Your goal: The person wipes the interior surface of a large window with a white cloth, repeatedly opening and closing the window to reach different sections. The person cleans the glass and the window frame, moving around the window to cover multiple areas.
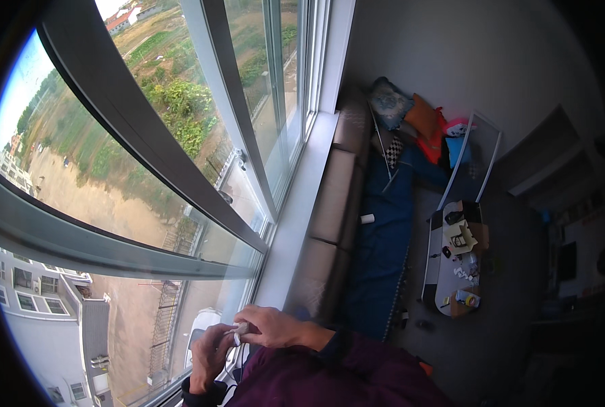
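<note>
Close to the window frame, both my hands meet at the bottom of the view. My left hand [210, 352] and my right hand [276, 326] pinch a small whitish-grey thing [241, 328] between their fingertips. Fingers cover much of it, so I cannot tell what it is. A thin dark cord [226, 370] shows below the left fingers. Just beyond my hands run the white windowsill [288, 236] and the sliding window's lower track [265, 254].
A brown leather sofa [333, 196] stands along the sill, with a blue cover [379, 259] and cushions [391, 102]. A framed window screen [473, 157] leans by a cluttered coffee table [441, 290]. A long-handled squeegee [381, 140] lies on the sofa.
</note>
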Motion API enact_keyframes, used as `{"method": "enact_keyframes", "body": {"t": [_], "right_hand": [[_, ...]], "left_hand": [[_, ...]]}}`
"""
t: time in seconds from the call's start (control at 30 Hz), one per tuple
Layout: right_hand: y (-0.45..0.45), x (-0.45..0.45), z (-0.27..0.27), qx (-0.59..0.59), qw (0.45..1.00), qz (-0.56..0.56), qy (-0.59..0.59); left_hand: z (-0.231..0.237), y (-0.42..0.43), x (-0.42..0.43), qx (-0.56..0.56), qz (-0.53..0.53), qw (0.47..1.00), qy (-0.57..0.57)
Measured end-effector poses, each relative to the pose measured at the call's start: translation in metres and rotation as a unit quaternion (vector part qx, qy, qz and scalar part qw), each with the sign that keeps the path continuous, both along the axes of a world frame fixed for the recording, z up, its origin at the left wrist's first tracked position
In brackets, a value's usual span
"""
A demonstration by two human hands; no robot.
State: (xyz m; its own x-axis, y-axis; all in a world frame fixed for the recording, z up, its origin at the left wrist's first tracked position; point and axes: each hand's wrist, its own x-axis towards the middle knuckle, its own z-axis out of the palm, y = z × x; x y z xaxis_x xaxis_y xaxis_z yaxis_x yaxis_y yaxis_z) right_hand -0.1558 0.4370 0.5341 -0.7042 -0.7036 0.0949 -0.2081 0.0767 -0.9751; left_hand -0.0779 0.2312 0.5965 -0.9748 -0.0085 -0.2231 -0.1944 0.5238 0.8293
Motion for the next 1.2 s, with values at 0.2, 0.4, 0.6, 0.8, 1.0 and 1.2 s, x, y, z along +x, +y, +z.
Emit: {"method": "enact_keyframes", "body": {"t": [0.2, 0.4, 0.6, 0.8, 1.0, 1.2], "right_hand": [[0.068, -0.015, 0.010, 0.010, 0.983, -0.169, -0.066], [0.143, -0.036, 0.013, -0.046, 0.912, -0.269, -0.306], [0.191, -0.066, -0.013, -0.144, 0.848, -0.395, -0.323], [0.233, -0.124, -0.040, -0.267, 0.791, -0.458, -0.306], [0.267, -0.187, -0.050, -0.392, 0.739, -0.442, -0.323], [0.293, -0.198, -0.064, -0.447, 0.838, -0.132, -0.284]], "left_hand": [[-0.014, 0.057, -0.072, 0.306, 0.039, 0.947, -0.095], [-0.029, 0.117, -0.146, 0.338, -0.100, 0.913, -0.206], [-0.064, 0.155, -0.206, 0.426, -0.026, 0.848, -0.314], [-0.083, 0.176, -0.262, 0.469, 0.057, 0.812, -0.342], [-0.077, 0.186, -0.306, 0.460, 0.055, 0.833, -0.302], [-0.090, 0.229, -0.352, 0.412, 0.045, 0.880, -0.232]]}}
